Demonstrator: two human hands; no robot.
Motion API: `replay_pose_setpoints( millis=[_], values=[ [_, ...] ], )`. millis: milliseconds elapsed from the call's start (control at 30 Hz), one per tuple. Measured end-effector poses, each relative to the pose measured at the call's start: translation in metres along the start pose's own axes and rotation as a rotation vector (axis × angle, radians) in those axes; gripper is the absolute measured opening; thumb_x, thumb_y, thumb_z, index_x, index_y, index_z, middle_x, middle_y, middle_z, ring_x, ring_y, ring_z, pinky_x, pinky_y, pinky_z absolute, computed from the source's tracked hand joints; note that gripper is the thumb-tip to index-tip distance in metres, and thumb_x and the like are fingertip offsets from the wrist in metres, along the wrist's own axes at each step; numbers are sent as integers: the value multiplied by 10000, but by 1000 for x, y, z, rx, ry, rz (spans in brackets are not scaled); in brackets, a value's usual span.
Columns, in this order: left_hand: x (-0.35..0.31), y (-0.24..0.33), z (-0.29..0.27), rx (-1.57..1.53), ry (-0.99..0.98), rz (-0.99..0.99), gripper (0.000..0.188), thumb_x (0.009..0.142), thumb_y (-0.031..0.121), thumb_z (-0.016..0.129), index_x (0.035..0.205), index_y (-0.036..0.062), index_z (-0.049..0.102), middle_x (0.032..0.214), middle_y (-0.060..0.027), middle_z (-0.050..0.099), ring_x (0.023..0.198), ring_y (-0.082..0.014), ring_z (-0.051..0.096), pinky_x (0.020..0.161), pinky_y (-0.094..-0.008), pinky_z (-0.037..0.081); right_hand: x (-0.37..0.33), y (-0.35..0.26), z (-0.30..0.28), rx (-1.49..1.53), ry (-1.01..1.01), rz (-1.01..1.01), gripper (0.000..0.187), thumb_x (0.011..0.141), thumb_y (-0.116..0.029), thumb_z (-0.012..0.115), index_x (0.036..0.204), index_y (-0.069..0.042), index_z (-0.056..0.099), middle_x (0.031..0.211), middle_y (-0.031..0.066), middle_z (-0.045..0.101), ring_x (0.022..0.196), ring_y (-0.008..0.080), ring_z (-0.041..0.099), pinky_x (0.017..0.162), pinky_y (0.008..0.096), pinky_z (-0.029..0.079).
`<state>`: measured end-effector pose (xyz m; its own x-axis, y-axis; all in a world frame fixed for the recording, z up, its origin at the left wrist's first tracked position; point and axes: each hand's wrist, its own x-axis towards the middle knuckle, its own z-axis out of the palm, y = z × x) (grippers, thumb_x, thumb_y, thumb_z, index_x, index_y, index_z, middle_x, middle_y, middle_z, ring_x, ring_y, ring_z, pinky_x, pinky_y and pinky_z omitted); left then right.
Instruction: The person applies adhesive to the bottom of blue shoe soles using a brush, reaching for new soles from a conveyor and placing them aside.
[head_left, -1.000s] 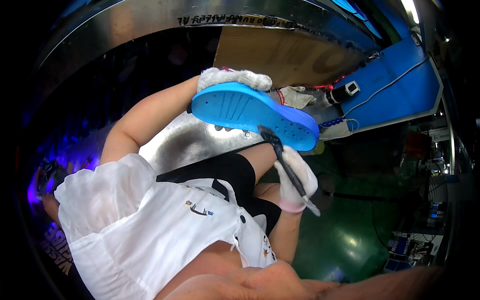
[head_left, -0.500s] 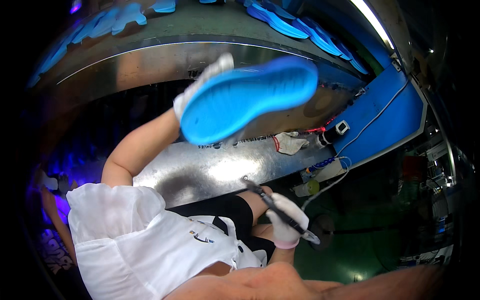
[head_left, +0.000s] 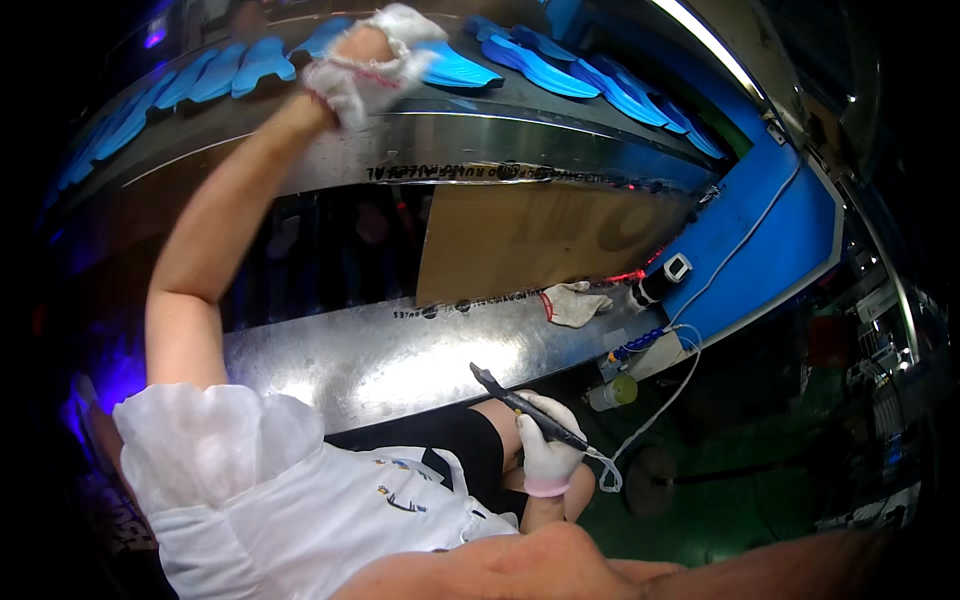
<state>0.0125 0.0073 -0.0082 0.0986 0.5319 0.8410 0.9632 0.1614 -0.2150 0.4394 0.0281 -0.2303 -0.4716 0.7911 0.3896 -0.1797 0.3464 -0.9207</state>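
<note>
My left hand [head_left: 365,75], in a white glove with bare skin showing at the back, reaches over the far dark belt. A blue, foot-shaped shoe sole [head_left: 460,70] lies against it, one end hidden by the hand. The fingers are smeared and partly hidden, so I cannot tell if they still grip it. Down by my knees, my right hand [head_left: 550,445], also gloved in white, is closed around a slim black pen-shaped tool [head_left: 497,388]. Its flat tip points up and left over the metal shelf [head_left: 400,375]. A pale cord trails from its back end.
More blue soles [head_left: 205,80] line the belt [head_left: 300,90], with others [head_left: 625,90] to the right. On the shelf are a loose white glove [head_left: 575,304] and a cardboard sheet [head_left: 540,245]. A blue panel [head_left: 750,240] and hanging cable [head_left: 735,250] stand right.
My left hand has swung up and away, carrying the blue sole from above the shelf to the belt. My right hand has shifted slightly left with the tool.
</note>
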Motion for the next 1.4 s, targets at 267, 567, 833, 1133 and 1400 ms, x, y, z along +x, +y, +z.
replay_pose_setpoints(
  millis=[267, 567, 833, 1133, 1400],
  values=[
    [16, -70, -4, 712, -889, -669, 262, 882, 145, 573, 1107, 89, 694, 1272, -134, 632, 1172, -274, 621, 924, -394, 516, -2, 5, 9, -37, 20, 50, 259, 764, 85, 706, 1017, 62, 656, 966, 136, 698, 850, 177, 687, 770, 267, 557],
    [-24, 3, -57, -405, -156, -809, 246, 905, 209, 652, 1045, 7, 655, 996, -121, 679, 926, -177, 649, 824, -309, 528, -6, 11, -10, 85, 183, 195, 225, 877, 24, 615, 1100, 47, 619, 920, 126, 697, 574, 81, 600, 539, 188, 488],
    [-234, 196, -21, -1603, 40, -851, 211, 799, 77, 695, 1000, 24, 658, 1009, -129, 648, 938, -261, 631, 871, -359, 500, 11, 41, -26, 130, 483, 244, 224, 855, 40, 657, 1076, 32, 629, 910, 94, 680, 671, 97, 630, 524, 192, 506],
    [-333, 266, 58, -1052, -587, -665, 274, 674, 22, 809, 897, 44, 650, 1334, -267, 499, 1219, -415, 525, 982, -445, 461, 18, 51, -43, 386, 719, 279, 161, 882, -30, 646, 1028, 30, 617, 740, 47, 609, 544, 85, 560, 474, 212, 476],
    [-282, 230, 116, -2714, -634, -2089, 957, 783, 804, 496, 1352, 35, 461, 1299, -242, 548, 811, -304, 634, 784, -510, 545, 17, 44, -35, 584, 703, 449, 155, 925, -81, 630, 1055, 3, 628, 763, 10, 601, 584, 66, 557, 485, 223, 473]
  ],
)
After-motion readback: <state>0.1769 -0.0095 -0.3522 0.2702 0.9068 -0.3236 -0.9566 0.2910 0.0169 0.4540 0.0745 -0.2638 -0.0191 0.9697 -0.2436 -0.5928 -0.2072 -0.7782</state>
